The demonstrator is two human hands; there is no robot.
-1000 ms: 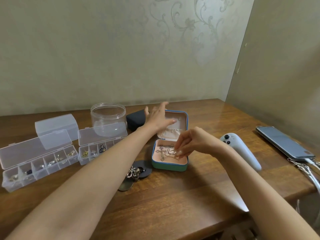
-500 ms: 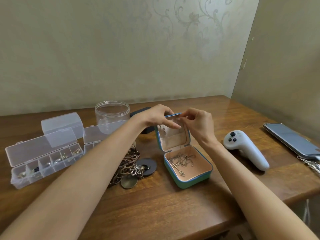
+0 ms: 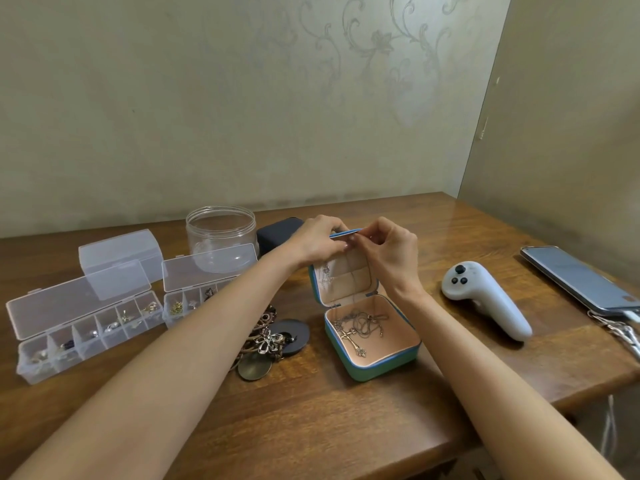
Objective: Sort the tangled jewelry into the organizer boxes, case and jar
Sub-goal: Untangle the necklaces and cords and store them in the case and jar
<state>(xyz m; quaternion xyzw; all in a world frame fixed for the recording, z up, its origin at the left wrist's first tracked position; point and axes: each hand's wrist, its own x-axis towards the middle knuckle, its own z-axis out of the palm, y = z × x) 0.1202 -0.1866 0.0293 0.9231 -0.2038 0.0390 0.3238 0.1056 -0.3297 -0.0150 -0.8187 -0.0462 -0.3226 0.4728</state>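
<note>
Both up | left hand (image 3: 317, 242) grips case lid (image 3: 348, 277) — right hand (image 3: 391, 252) pinches edge

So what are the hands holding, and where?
The left hand and the right hand both hold the teal jewelry case, pinching the top edge of its open lid.

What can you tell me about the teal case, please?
The case is a small square box, teal outside, pale pink inside. It stands open on the table, lid upright at the back. Tangled chains with cross pendants lie in the base; another hangs in the lid. The left hand and right hand pinch the lid's top edge.
</note>
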